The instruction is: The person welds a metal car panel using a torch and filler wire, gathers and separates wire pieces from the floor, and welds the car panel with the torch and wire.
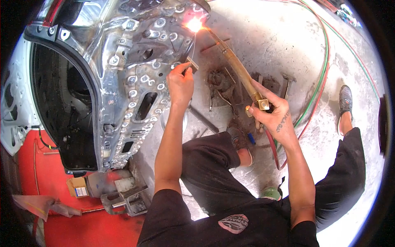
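My right hand (275, 112) is closed around the valve end of a long brass gas torch (239, 69). The torch slants up and left to a bright, glaring flame (194, 24) at the edge of a bare metal car body (127, 92). Between the pinched fingers of my left hand (181, 84) is a thin filler rod (194, 48), running up into the glare. A small brownish flat piece (192, 64) shows right by those fingertips. The glare hides the rod's far end and the torch tip.
Red and green hoses (325, 61) curve over the concrete floor. A hammer (288, 82) and several dirty metal parts (224, 84) lie beyond my foot. At lower left, a metal vise-like tool (127, 195) and a cardboard box (77, 187) rest on a red surface (94, 230).
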`<state>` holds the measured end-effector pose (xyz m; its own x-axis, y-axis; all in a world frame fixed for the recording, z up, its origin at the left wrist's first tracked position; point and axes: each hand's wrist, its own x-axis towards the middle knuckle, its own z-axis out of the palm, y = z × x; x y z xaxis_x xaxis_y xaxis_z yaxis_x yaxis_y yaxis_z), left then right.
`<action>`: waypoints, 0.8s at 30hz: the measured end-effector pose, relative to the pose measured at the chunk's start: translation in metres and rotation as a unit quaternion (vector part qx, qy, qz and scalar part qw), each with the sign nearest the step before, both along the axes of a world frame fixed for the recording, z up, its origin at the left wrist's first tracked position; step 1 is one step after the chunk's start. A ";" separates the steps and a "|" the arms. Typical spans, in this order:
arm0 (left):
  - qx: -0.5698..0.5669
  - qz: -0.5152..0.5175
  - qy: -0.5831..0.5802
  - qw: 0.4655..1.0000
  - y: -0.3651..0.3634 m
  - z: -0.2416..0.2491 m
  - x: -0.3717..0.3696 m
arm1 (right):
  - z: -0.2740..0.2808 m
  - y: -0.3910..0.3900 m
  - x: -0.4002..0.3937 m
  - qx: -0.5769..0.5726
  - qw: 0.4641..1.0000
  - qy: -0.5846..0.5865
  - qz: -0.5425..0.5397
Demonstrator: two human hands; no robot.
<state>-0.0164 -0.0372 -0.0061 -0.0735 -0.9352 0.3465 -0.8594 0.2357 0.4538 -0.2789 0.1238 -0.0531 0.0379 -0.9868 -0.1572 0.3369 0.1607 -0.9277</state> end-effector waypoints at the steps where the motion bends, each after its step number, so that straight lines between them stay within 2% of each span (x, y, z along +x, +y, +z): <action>1: 0.001 0.000 0.003 1.000 0.000 0.000 0.000 | -0.001 0.000 0.001 -0.002 1.000 0.002 -0.001; 14: -0.031 -0.025 -0.016 0.999 -0.003 -0.006 0.005 | -0.001 0.000 0.001 -0.007 1.000 0.012 -0.007; 17: 0.006 0.007 0.002 1.000 0.001 0.001 -0.002 | 0.002 0.000 0.001 0.006 1.000 0.007 0.000; 24: -0.027 -0.018 -0.006 0.999 -0.006 -0.008 0.006 | 0.000 0.000 0.001 -0.001 1.000 0.000 -0.010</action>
